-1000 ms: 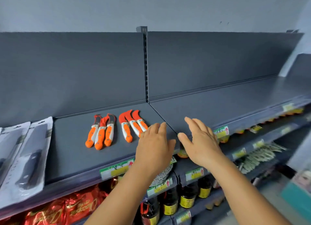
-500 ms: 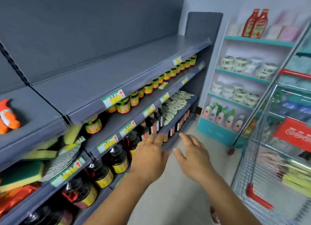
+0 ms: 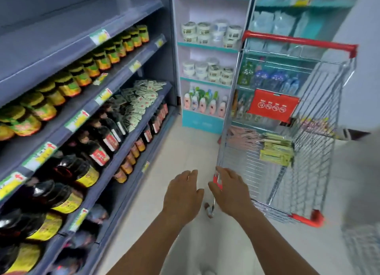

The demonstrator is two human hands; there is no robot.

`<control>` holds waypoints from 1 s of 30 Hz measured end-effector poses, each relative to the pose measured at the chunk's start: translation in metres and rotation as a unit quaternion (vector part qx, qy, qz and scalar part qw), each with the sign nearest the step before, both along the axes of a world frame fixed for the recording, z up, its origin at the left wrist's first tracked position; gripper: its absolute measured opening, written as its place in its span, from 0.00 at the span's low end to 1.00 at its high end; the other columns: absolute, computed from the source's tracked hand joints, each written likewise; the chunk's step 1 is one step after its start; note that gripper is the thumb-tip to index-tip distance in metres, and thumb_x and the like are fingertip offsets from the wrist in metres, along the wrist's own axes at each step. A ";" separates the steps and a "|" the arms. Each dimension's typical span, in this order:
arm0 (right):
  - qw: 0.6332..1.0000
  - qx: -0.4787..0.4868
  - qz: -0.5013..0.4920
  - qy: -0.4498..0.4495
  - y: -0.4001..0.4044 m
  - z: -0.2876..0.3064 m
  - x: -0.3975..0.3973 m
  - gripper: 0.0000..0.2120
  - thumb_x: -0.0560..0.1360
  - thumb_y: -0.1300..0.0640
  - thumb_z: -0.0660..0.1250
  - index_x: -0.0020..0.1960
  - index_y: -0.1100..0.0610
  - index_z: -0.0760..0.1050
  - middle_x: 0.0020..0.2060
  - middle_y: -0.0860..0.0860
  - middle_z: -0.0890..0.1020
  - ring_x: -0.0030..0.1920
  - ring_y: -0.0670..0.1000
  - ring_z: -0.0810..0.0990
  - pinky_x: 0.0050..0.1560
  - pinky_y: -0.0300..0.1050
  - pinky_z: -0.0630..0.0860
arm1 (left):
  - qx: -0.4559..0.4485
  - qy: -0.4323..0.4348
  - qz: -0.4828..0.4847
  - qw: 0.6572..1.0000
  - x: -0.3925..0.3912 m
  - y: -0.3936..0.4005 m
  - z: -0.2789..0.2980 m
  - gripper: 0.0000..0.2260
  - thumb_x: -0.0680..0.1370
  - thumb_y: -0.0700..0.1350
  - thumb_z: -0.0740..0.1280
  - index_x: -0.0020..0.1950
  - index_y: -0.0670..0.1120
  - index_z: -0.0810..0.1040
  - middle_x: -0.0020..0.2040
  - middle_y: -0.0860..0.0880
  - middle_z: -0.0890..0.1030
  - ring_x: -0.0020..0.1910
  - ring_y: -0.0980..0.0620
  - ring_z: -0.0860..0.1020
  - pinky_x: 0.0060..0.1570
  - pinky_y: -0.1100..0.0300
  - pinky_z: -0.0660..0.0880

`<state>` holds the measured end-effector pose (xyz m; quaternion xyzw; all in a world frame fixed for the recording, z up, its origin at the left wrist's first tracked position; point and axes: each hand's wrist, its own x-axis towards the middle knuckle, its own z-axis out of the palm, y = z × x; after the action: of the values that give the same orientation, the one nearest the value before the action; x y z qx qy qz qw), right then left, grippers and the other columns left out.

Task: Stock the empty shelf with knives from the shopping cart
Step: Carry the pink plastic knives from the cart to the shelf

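Head view: both hands empty, left hand (image 3: 183,194) and right hand (image 3: 230,192) spread, fingers relaxed, near the cart (image 3: 287,151). Fetching step; packs (image 3: 276,151) in its basket, maybe knives, call for a reach in.

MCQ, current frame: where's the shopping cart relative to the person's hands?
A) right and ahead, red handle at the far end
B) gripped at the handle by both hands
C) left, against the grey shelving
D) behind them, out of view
A: the shopping cart stands right and ahead of the open left hand and right hand, its red handle at the far end; neither hand is on that handle.
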<state>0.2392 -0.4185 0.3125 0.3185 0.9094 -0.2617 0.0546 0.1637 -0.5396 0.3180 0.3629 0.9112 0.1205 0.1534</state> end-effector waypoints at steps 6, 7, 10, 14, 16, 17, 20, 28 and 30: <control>0.997 -0.016 -0.077 -0.017 0.059 -0.022 0.034 0.26 0.80 0.45 0.56 0.76 0.50 0.58 0.73 0.51 0.64 0.72 0.55 0.63 0.70 0.50 0.62 | 0.001 -0.028 -0.069 0.997 0.017 0.068 -0.014 0.22 0.80 0.50 0.58 0.73 0.48 0.63 0.69 0.49 0.70 0.66 0.49 0.69 0.65 0.58 0.63; 0.996 -0.019 -0.088 -0.022 0.067 -0.027 0.037 0.27 0.80 0.45 0.56 0.76 0.50 0.57 0.74 0.51 0.63 0.72 0.55 0.62 0.70 0.50 0.62 | -0.003 -0.035 -0.080 0.996 0.017 0.079 -0.017 0.22 0.80 0.50 0.58 0.73 0.48 0.63 0.69 0.49 0.70 0.65 0.49 0.69 0.64 0.58 0.64; 0.991 -0.026 -0.124 -0.034 0.093 -0.039 0.040 0.27 0.80 0.44 0.56 0.76 0.50 0.57 0.74 0.52 0.63 0.72 0.55 0.62 0.70 0.50 0.62 | -0.011 -0.059 -0.104 0.993 0.013 0.114 -0.027 0.23 0.80 0.51 0.58 0.75 0.48 0.60 0.71 0.49 0.67 0.68 0.49 0.66 0.66 0.58 0.62; 0.986 -0.028 -0.161 -0.035 0.131 -0.050 0.030 0.26 0.79 0.45 0.56 0.75 0.50 0.58 0.73 0.52 0.65 0.71 0.54 0.64 0.69 0.50 0.64 | -0.019 -0.071 -0.145 0.987 -0.004 0.161 -0.038 0.24 0.81 0.51 0.57 0.76 0.48 0.58 0.73 0.49 0.64 0.71 0.49 0.63 0.69 0.57 0.60; 0.982 -0.036 -0.183 -0.032 0.150 -0.053 0.021 0.26 0.80 0.45 0.56 0.75 0.51 0.58 0.72 0.52 0.65 0.71 0.54 0.64 0.70 0.50 0.63 | -0.020 -0.076 -0.158 0.984 -0.017 0.185 -0.044 0.24 0.81 0.51 0.57 0.76 0.49 0.57 0.73 0.49 0.64 0.71 0.48 0.63 0.69 0.55 0.61; 0.980 -0.039 -0.192 -0.030 0.159 -0.054 0.016 0.26 0.80 0.45 0.56 0.75 0.51 0.59 0.72 0.52 0.65 0.71 0.54 0.64 0.70 0.49 0.63 | -0.019 -0.081 -0.160 0.984 -0.024 0.197 -0.047 0.24 0.81 0.51 0.58 0.76 0.49 0.57 0.73 0.50 0.64 0.71 0.48 0.64 0.69 0.54 0.62; 0.976 -0.040 -0.211 -0.031 0.187 -0.059 -0.001 0.25 0.80 0.46 0.57 0.75 0.51 0.60 0.72 0.52 0.67 0.70 0.54 0.65 0.69 0.49 0.63 | -0.022 -0.097 -0.164 0.981 -0.043 0.229 -0.054 0.24 0.81 0.51 0.57 0.76 0.48 0.57 0.74 0.49 0.64 0.71 0.48 0.63 0.69 0.54 0.62; 0.978 -0.030 -0.203 -0.036 0.267 -0.083 -0.054 0.26 0.79 0.47 0.58 0.75 0.52 0.59 0.71 0.53 0.67 0.70 0.55 0.66 0.68 0.49 0.65 | -0.031 -0.149 -0.117 0.981 -0.091 0.306 -0.086 0.26 0.81 0.50 0.58 0.77 0.48 0.54 0.75 0.48 0.62 0.72 0.48 0.61 0.68 0.53 0.63; 0.981 -0.030 -0.189 -0.036 0.288 -0.093 -0.067 0.27 0.79 0.48 0.59 0.75 0.53 0.58 0.71 0.54 0.67 0.69 0.56 0.66 0.67 0.49 0.65 | -0.034 -0.161 -0.096 0.982 -0.099 0.322 -0.099 0.27 0.81 0.50 0.58 0.78 0.48 0.52 0.75 0.48 0.61 0.73 0.48 0.61 0.68 0.54 0.63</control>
<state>0.1726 -0.1304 0.2199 0.4921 0.8222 -0.2825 0.0464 0.0644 -0.2172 0.2190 0.4189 0.8392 0.1310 0.3212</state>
